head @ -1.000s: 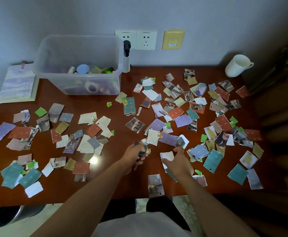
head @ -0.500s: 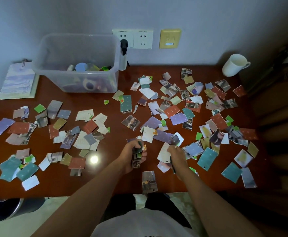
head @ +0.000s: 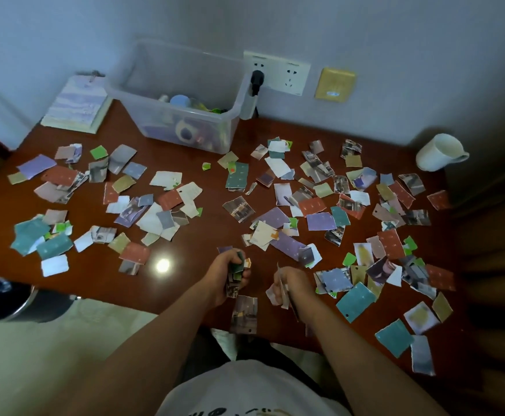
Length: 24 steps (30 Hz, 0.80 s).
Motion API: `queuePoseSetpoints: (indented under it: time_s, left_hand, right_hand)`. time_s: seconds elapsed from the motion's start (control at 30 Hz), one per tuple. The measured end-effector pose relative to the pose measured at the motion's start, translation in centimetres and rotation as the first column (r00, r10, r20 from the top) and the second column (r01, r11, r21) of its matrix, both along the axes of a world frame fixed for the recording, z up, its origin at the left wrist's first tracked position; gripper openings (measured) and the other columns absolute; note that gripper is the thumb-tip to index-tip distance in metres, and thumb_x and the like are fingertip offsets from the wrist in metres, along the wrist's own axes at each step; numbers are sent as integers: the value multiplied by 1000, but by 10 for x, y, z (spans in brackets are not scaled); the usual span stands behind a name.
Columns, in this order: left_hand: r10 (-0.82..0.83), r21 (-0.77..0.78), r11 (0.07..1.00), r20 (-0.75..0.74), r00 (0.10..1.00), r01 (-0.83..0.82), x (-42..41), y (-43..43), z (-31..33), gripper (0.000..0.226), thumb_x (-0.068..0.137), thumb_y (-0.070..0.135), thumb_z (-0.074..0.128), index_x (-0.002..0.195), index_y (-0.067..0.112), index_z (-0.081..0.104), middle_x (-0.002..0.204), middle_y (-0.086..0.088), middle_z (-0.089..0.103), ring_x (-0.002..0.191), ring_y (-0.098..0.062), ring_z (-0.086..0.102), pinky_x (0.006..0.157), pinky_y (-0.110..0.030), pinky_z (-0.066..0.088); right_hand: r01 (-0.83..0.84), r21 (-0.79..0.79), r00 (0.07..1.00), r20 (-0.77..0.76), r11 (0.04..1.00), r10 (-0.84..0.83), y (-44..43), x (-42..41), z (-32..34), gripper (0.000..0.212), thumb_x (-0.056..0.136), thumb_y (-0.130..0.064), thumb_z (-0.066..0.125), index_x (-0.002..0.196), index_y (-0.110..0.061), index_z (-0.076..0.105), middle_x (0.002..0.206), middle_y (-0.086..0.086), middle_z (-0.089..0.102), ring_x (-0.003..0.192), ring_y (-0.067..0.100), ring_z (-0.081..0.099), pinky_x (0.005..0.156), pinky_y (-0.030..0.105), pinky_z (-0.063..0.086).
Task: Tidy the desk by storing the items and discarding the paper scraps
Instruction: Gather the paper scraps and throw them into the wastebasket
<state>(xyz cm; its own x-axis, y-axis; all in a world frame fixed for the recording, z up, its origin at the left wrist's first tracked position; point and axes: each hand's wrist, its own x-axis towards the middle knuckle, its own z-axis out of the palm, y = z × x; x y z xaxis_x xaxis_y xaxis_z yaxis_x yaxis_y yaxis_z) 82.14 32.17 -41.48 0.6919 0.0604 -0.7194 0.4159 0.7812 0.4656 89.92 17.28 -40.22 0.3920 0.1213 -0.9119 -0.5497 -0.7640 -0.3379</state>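
Observation:
Torn paper scraps in many colours lie scattered over the dark red desk. My left hand grips a bunch of scraps near the front edge. Just to its right, my right hand holds a few more scraps pinched in curled fingers. A photo scrap lies at the desk's edge between my forearms. A clear plastic storage box with small items inside stands at the back by the wall.
A notebook lies at the back left and a white mug at the back right. A black plug sits in the wall socket beside the box. A metal bin stands on the floor left of the desk.
My right hand has lifted scraps off the desk and drawn back toward the front edge. My left hand keeps its bunch. The view has swung to the left.

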Motion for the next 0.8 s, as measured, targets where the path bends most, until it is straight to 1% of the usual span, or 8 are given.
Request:
queuePoseSetpoints:
  time_s: [0.07, 0.17, 0.23, 0.33, 0.47, 0.57, 0.63, 0.8]
  left_hand:
    - [62, 11, 998, -3, 998, -62, -7, -2, -1, 16, 78, 1, 31, 72, 11, 42, 62, -7, 43, 49, -17, 43, 42, -21, 35]
    - [158, 40, 987, -17, 987, -157, -18, -4, -5, 16, 78, 1, 31, 72, 11, 41, 64, -8, 41, 47, -16, 43, 40, -21, 35]
    - [214, 56, 976, -36, 976, -212, -26, -6, -7, 14, 77, 2, 33, 71, 11, 41, 64, -8, 42, 47, -17, 43, 41, -21, 35]
    - [294, 55, 955, -51, 954, -291, -40, -11, -5, 14, 77, 4, 34, 70, 12, 42, 61, -8, 42, 48, -17, 41, 41, -21, 35]
    - [377, 72, 925, -68, 924, -372, -59, -18, -4, 15, 79, 5, 36, 70, 13, 44, 60, -8, 44, 48, -18, 40, 42, -21, 35]
    - [425, 80, 905, -93, 901, -418, -71, -23, -4, 15, 79, 4, 36, 70, 13, 43, 61, -9, 44, 48, -18, 41, 40, -20, 35]
    - [453, 96, 891, -107, 885, -445, -76, -25, -4, 14, 79, 3, 35, 71, 12, 42, 61, -8, 45, 47, -18, 42, 39, -21, 35]
    - [474, 135, 879, -136, 870, -457, -80, -24, -4, 12, 78, 3, 37, 72, 11, 43, 59, -7, 47, 47, -18, 41, 39, -19, 33]
  right_hand:
    - [82, 124, 994, 66, 989, -91, 5, -9, 3, 35, 94, -25, 44, 64, -10, 53, 44, 5, 49, 37, 16, 44, 50, 23, 41]
    - [-200, 128, 942, 297, 971, 155, 7, -22, 3, 37, 87, -47, 50, 64, -19, 57, 54, 0, 51, 50, 18, 49, 57, 30, 36]
    - [-435, -23, 811, 424, 900, 403, 10, -26, -1, 37, 83, -56, 54, 72, -22, 58, 67, -5, 57, 67, 18, 56, 59, 30, 35]
    - [-641, -175, 597, 498, 747, 629, 12, -32, 0, 29, 84, -57, 59, 92, -29, 57, 84, -8, 63, 82, 18, 60, 60, 29, 38]
    - [-788, -308, 319, 538, 534, 781, 12, -42, -6, 53, 79, -60, 62, 117, -29, 44, 103, -5, 70, 99, 19, 66, 87, 36, 41]
    - [-815, -379, 194, 535, 439, 822, 11, -49, -15, 57, 78, -57, 66, 116, -26, 37, 102, -3, 70, 95, 21, 68, 75, 35, 41]
    - [-818, -372, 189, 546, 439, 816, 12, -48, -17, 53, 79, -53, 68, 113, -23, 39, 102, -3, 69, 94, 21, 68, 73, 35, 42]
    - [-795, -307, 339, 490, 523, 803, 19, -36, -14, 25, 84, -45, 67, 87, -27, 50, 91, -4, 63, 90, 20, 62, 90, 36, 43]
